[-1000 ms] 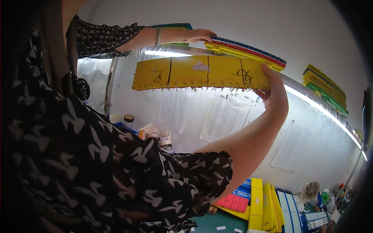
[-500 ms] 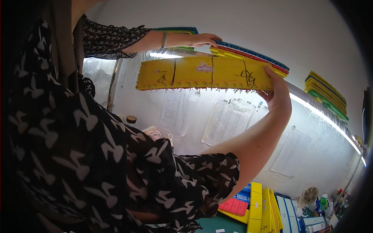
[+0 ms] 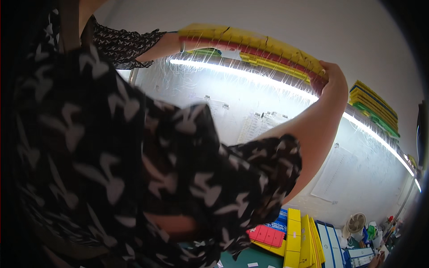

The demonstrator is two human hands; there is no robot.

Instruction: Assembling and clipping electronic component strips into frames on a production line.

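A long yellow board [image 3: 241,38], with a red layer under it and many thin pale strands hanging from its edge, is raised to shelf height and somewhat blurred. My right hand [image 3: 328,73] grips its right end, fingers closed around the edge. My left arm reaches up to the shelf behind the board. Only part of my left hand [image 3: 203,44] shows there, its fingers hidden by the board. Just below and behind the held board, the yellow edge of a stack of boards [image 3: 263,63] rests on the shelf.
A bright tube light [image 3: 250,77] runs beneath the shelf. Further right sits another stack of yellow, blue and green boards [image 3: 374,105]. Papers hang on the wall. Below, yellow boards [image 3: 292,236], red pieces [image 3: 268,235], blue-edged folders [image 3: 330,243] and a small fan [image 3: 356,222] stand on a green table.
My right hand has lifted the yellow board higher and tilted it, so its face is now foreshortened above the light. The board now covers most of my left hand, previously seen on the shelf stack.
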